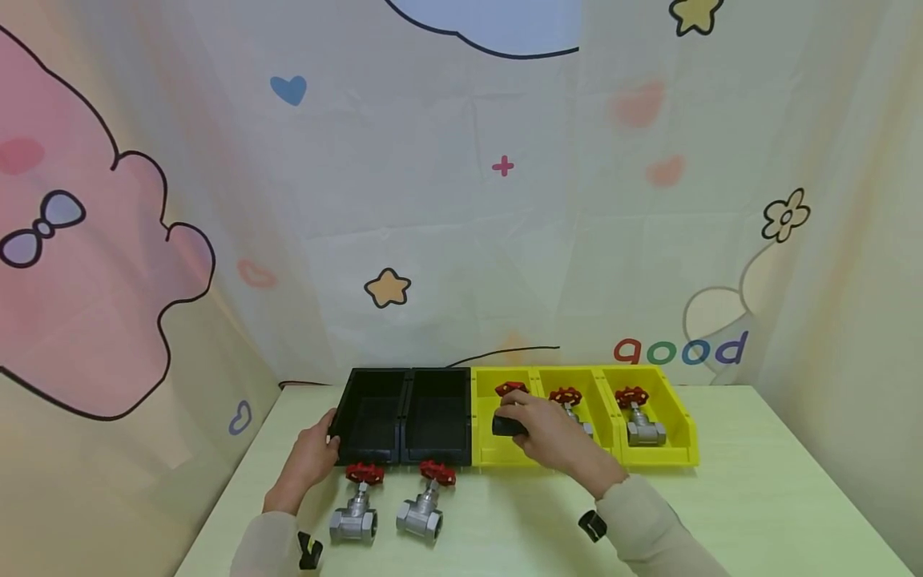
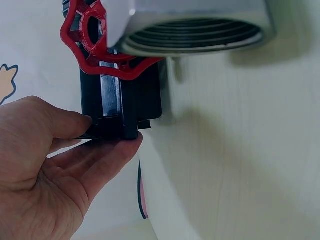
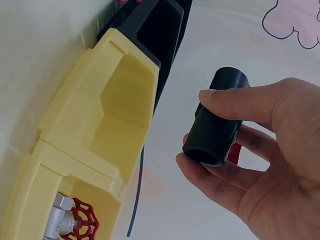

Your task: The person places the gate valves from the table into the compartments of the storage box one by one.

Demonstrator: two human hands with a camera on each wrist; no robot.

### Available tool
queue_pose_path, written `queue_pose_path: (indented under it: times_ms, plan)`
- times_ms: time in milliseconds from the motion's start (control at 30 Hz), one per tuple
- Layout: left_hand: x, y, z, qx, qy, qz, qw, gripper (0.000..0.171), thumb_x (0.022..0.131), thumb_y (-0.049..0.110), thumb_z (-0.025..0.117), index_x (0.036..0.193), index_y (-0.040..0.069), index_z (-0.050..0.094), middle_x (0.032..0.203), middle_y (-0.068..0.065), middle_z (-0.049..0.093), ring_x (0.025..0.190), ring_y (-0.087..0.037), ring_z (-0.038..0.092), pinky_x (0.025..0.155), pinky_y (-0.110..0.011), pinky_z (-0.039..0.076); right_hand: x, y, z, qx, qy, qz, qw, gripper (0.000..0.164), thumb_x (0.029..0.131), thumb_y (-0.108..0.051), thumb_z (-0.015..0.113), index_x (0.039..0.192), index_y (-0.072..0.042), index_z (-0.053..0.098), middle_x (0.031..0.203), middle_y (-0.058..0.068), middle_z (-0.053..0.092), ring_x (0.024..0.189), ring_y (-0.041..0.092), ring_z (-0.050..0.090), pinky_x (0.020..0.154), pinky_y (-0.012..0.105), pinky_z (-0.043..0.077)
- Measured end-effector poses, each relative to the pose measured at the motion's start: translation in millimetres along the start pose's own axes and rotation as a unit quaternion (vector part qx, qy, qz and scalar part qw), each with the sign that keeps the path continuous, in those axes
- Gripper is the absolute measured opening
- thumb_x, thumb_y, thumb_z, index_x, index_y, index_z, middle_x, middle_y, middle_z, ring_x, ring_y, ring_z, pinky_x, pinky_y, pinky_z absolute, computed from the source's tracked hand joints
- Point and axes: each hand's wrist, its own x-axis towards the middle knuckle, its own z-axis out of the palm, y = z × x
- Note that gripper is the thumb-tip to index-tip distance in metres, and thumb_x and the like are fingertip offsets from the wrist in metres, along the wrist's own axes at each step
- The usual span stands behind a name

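My left hand point(image 1: 310, 455) grips the outer left edge of the left black bin point(image 1: 368, 417), thumb on one side and fingers below in the left wrist view. My right hand point(image 1: 550, 429) pinches a black tubular valve point(image 3: 218, 120) between thumb and fingers, above the leftmost yellow bin point(image 3: 127, 100). A bit of red shows behind its black body, partly hidden by the fingers. Two silver gate valves with red handwheels, one at left point(image 1: 353, 517) and one at right point(image 1: 421, 513), lie on the table before the black bins.
A second black bin point(image 1: 437, 417) joins the row. The middle yellow bin point(image 1: 606, 449) and right yellow bin point(image 1: 678, 433) each hold a silver valve with a red handwheel. A patterned curtain point(image 1: 447, 200) hangs behind the pale table point(image 1: 764, 497).
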Motion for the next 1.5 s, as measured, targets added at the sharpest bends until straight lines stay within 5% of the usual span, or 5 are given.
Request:
queue_pose_path:
  times_ms: [533, 1500]
  plan:
    - [0.3, -0.3, 0.6, -0.004, 0.005, -0.002, 1.0, 0.056, 0.097, 0.006, 0.053, 0.148, -0.007, 0.033, 0.127, -0.035, 0.059, 0.105, -0.041, 0.065, 0.089, -0.054, 0.052, 13, 12, 10, 0.0, -0.015, 0.037, 0.999, 0.041, 0.085, -0.004, 0.074, 0.124, -0.013, 0.068, 0.135, 0.003, 0.059, 0.112, 0.027, 0.064, 0.096, 0.038, 0.054]
    - [0.8, -3.4, 1.4, -0.002, 0.002, 0.001, 1.0, 0.057, 0.096, 0.005, 0.053, 0.147, -0.008, 0.033, 0.127, -0.036, 0.058, 0.105, -0.041, 0.065, 0.087, -0.054, 0.052, 36, 28, 36, 0.003, -0.037, 0.039, 0.999, 0.038, 0.083, -0.004, 0.076, 0.12, -0.012, 0.07, 0.128, 0.005, 0.062, 0.11, 0.027, 0.064, 0.094, 0.039, 0.055]
